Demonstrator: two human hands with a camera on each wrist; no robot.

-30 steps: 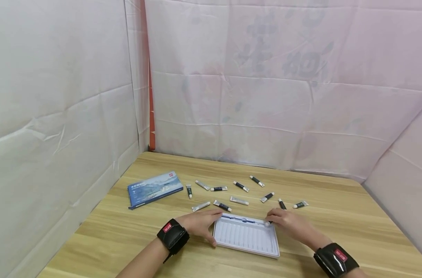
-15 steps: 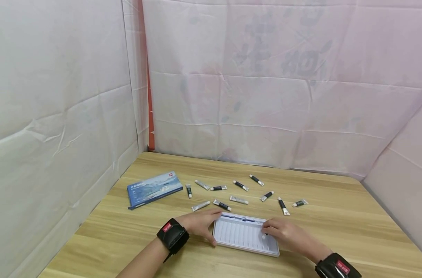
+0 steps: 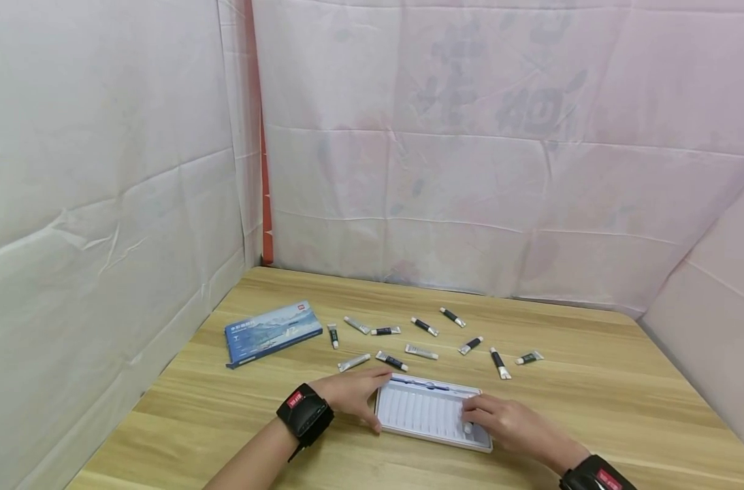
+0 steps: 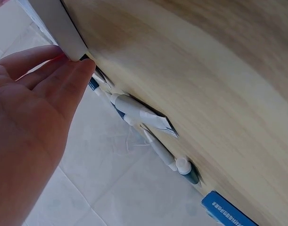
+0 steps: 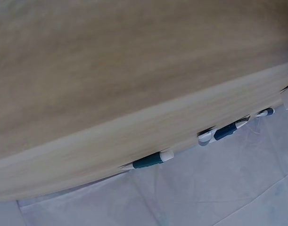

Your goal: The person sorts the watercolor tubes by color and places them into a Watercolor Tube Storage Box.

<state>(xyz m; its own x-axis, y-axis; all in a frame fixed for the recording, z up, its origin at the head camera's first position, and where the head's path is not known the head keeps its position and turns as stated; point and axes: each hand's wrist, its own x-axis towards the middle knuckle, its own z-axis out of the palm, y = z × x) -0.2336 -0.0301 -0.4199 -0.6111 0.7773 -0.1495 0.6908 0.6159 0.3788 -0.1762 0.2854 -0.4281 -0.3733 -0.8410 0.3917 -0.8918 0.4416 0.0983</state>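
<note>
A white slotted tray (image 3: 421, 414) lies near the front of the wooden table. My left hand (image 3: 351, 395) grips its left end, with fingers at the back corner and thumb at the front corner; in the left wrist view, fingertips of that hand (image 4: 37, 99) meet the tray's side wall (image 4: 63, 23). Over the tray's right end, my right hand (image 3: 497, 418) pinches a small paint tube (image 3: 467, 428). Only the tube's white cap end shows, pointing toward the front; the fingers hide its body. A thin blue-handled paintbrush (image 3: 421, 385) lies along the tray's back compartment.
Several paint tubes with dark or silver labels lie scattered behind the tray, including a silver tube (image 3: 354, 363) and a dark tube (image 3: 500, 363). A blue box (image 3: 273, 333) lies at the back left. White cloth (image 3: 470, 136) hangs around the table.
My right hand has moved from the tray's back right corner forward over its right end, carrying the paint tube down toward the slots. The left hand stays on the tray.
</note>
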